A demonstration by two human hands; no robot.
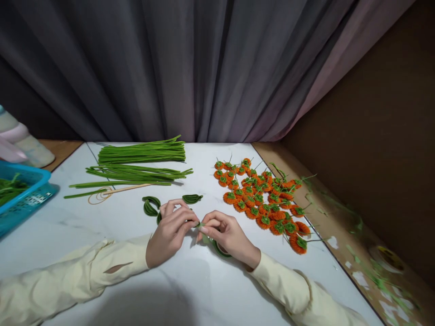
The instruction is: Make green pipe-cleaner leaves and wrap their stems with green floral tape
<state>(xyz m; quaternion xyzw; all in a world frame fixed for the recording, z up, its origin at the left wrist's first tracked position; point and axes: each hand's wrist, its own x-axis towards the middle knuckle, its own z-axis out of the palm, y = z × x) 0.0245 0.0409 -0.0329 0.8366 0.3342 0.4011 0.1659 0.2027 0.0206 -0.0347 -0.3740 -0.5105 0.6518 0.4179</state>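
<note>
My left hand (172,233) and my right hand (228,236) meet over the middle of the white tabletop, fingertips pinched together. Between them is a small green piece (200,224), mostly hidden by the fingers; its kind is unclear. A pale green bit shows just under the right fingertips. A dark green fuzzy loop (221,250) curves out below my right hand; whether I hold it, I cannot tell. Dark green looped pipe-cleaner leaves (150,207) lie beside my left hand, and another leaf (192,198) lies beyond the fingers.
Bright green pipe cleaners (141,152) lie in bundles at the back left, near a thin wooden stick (131,188). Many orange fuzzy persimmon-like pieces (265,221) with green tops spread at right. A blue basket (41,181) stands left; scraps and a tape roll (387,259) lie right.
</note>
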